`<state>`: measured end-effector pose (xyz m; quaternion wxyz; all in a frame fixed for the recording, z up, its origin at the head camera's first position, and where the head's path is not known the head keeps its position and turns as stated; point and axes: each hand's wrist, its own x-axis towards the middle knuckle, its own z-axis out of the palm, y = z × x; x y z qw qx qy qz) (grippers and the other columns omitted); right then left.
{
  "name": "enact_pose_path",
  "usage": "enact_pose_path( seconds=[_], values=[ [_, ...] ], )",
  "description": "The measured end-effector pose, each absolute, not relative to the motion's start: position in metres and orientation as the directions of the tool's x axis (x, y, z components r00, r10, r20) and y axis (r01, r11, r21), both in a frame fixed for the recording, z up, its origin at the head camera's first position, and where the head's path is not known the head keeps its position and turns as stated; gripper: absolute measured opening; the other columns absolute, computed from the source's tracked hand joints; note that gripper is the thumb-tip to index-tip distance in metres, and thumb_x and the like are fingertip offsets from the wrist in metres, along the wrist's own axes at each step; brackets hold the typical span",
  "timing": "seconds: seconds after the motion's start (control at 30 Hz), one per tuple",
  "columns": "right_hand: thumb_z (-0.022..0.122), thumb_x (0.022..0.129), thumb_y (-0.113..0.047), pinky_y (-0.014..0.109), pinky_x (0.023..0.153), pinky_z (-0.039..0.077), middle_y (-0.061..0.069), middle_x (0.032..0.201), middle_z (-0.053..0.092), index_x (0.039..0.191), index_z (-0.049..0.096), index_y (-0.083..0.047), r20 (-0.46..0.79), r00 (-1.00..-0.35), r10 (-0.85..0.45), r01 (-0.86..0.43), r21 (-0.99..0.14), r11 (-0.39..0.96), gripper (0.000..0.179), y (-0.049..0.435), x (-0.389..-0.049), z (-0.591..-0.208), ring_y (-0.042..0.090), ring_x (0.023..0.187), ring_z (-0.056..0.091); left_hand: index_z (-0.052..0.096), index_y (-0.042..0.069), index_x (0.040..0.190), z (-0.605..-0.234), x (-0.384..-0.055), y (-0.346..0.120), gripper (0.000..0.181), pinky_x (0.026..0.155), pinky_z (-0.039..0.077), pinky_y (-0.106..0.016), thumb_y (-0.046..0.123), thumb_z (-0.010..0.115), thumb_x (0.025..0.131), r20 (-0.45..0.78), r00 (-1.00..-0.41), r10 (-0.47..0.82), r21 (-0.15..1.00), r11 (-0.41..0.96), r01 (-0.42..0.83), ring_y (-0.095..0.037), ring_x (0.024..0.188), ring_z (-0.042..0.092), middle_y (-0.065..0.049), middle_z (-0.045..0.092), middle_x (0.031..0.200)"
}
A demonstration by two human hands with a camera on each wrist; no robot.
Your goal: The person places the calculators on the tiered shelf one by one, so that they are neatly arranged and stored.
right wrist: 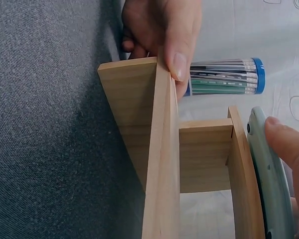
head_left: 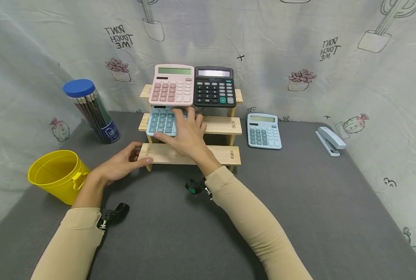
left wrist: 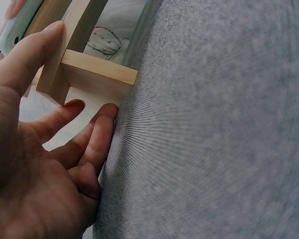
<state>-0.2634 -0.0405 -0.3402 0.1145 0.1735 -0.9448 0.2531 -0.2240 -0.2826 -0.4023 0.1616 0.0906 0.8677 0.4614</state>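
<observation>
A three-step wooden rack [head_left: 190, 154] stands on the grey cloth. My left hand [head_left: 118, 165] grips the left end of its lowest step, thumb on the board and fingers by the end. On the middle step, at the left, a light blue calculator [head_left: 160, 121] lies under my right hand [head_left: 188, 134], which holds it with the thumb at its lower edge and the fingers spread towards its right side. Part of that calculator is hidden by the hand and by the pink calculator [head_left: 172, 85] above. A black calculator [head_left: 215, 86] sits beside the pink one on the top step.
Right of the rack lies another light blue calculator [head_left: 264, 131], with a pale blue stapler [head_left: 329, 140] farther right. A yellow bucket [head_left: 58, 175] stands near my left forearm. Behind it is a blue-lidded tube of pencils [head_left: 92, 111]. A printed curtain [head_left: 257, 46] hangs behind.
</observation>
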Motion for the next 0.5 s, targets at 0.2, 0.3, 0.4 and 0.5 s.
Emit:
enact_pose_path(
  seconds=[0.2,0.3,0.4,0.5],
  values=[
    [0.068,0.085,-0.074,0.047,0.099,0.03,0.01,0.158,0.025,0.157,0.036,-0.028,0.3,-0.917,-0.263,-0.377,-0.434,0.818,0.091,-0.0445,-0.2639,-0.3387,0.032,0.126,0.031,0.018,0.008,0.16,-0.3997,-0.2235,-0.2849,0.088,0.107,0.04,-0.054,0.054,0.063,0.1,-0.209,-0.932,0.297,0.818,0.575,0.0,-0.039,0.134,0.047,-0.024,0.041,0.152],
    [0.067,0.084,-0.074,0.047,0.097,0.03,0.01,0.157,0.026,0.158,0.036,-0.027,0.3,-0.913,-0.276,-0.389,-0.439,0.81,0.093,-0.0477,-0.2652,-0.3364,0.031,0.124,0.032,0.018,0.007,0.16,-0.397,-0.2224,-0.2881,0.087,0.107,0.039,-0.056,0.053,0.062,0.1,-0.205,-0.936,0.287,0.807,0.59,0.004,-0.04,0.134,0.046,-0.025,0.041,0.152],
    [0.067,0.084,-0.075,0.046,0.097,0.031,0.009,0.156,0.027,0.158,0.036,-0.028,0.291,-0.918,-0.27,-0.377,-0.429,0.821,0.093,-0.0476,-0.2656,-0.3356,0.031,0.124,0.032,0.018,0.007,0.16,-0.398,-0.2232,-0.2872,0.087,0.108,0.038,-0.057,0.053,0.062,0.1,-0.207,-0.933,0.294,0.811,0.585,0.004,-0.041,0.135,0.045,-0.026,0.04,0.152],
    [0.068,0.084,-0.074,0.046,0.097,0.031,0.009,0.157,0.027,0.157,0.036,-0.029,0.283,-0.924,-0.259,-0.362,-0.42,0.833,0.092,-0.0438,-0.2651,-0.3369,0.031,0.124,0.032,0.017,0.007,0.16,-0.4022,-0.2252,-0.2829,0.088,0.109,0.038,-0.058,0.053,0.062,0.1,-0.212,-0.927,0.309,0.821,0.571,0.003,-0.041,0.136,0.045,-0.026,0.04,0.153]
  ],
)
